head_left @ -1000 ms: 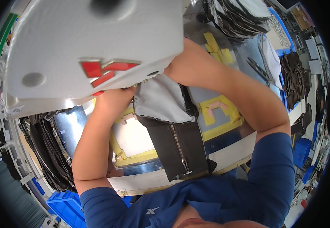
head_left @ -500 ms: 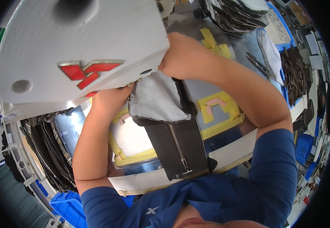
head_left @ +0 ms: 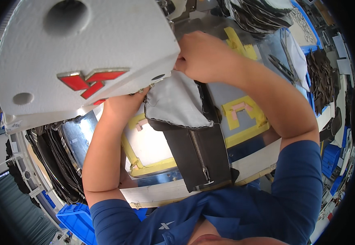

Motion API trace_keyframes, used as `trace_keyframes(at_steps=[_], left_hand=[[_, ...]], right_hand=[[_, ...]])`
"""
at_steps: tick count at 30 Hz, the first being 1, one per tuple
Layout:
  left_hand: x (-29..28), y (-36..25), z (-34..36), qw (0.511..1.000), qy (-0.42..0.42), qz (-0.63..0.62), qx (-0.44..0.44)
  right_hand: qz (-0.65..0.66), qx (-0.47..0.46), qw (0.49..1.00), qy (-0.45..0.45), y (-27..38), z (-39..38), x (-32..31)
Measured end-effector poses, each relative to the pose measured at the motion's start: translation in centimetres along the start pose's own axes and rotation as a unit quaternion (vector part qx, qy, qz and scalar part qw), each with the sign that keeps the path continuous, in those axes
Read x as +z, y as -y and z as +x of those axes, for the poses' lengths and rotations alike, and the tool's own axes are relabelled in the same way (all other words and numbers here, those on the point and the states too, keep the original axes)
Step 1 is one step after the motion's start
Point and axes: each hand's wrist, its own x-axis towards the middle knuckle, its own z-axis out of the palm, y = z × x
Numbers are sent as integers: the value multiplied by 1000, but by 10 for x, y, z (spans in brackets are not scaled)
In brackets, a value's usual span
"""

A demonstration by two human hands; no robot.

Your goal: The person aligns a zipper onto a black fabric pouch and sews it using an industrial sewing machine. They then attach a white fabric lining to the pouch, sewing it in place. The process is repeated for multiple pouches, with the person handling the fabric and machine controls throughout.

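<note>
A dark fabric piece (head_left: 178, 151) with a metal zipper (head_left: 199, 155) lies across the worktable, its near end by my body. Its pale grey lining (head_left: 175, 100) faces up at the far end, which passes under a white sewing machine head (head_left: 116, 36). My right hand (head_left: 202, 57) is closed beside the machine, fingers curled at the lining's far edge; the fingertips are partly hidden. My left hand (head_left: 122, 104) reaches beneath the machine head at the lining's left edge. The machine covers most of its fingers.
Yellow tape (head_left: 243, 141) borders patches of the table. Scissors (head_left: 281, 67) lie at the right, near stacked fabric pieces (head_left: 255, 16) and dark strips (head_left: 319, 81). Dark cloth (head_left: 52, 159) hangs at the left above a blue bin (head_left: 77, 220).
The whole view has shifted slightly, with the table, fabric and arms farther right in the picture. Both hands stay at the lining near the machine.
</note>
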Motion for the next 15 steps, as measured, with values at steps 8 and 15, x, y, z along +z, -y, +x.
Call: trace_keyframes(at_steps=[8,15], left_hand=[[-1,-6,-2,999,1,32,16],[0,-7,-3,999,-19,37,7]], right_hand=[[-1,-28,999,-42,-11,4,14],[-5,-20,999,-43,-11,3,12]])
